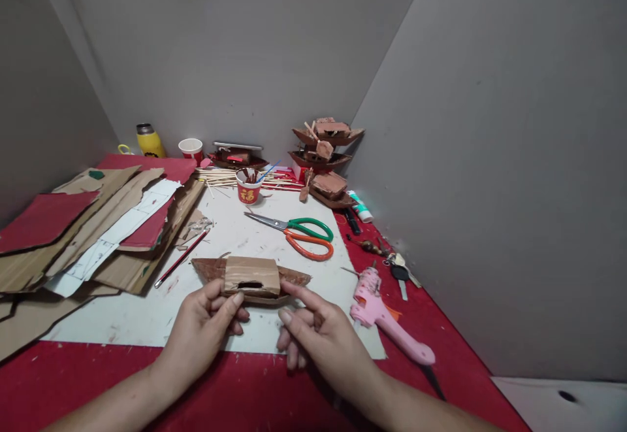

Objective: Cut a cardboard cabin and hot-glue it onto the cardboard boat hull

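Cardboard boat (251, 276), near the tabletop's (117, 363) front edge! Left hand (198, 327) pinches its near side, seemingly for steadiness; right hand (326, 337), thumb and forefinger parted, puts a fingertip by the cabin's (257, 267) end, perhaps checking its fit.

Scissors (287, 226), laid on a sheet (235, 239) on the table (73, 380). Placed relative to the scissors:
- Left: pencil (181, 259); beyond it, cardboard pieces (117, 213), piled.
- Behind left: cup (249, 190); behind it, sticks (220, 177), strewn.
- Behind right: boats (326, 134), grouped.
- Right: keys (401, 278).
- Before right: glue gun (376, 309).
- Before left: model boat (252, 275), held.
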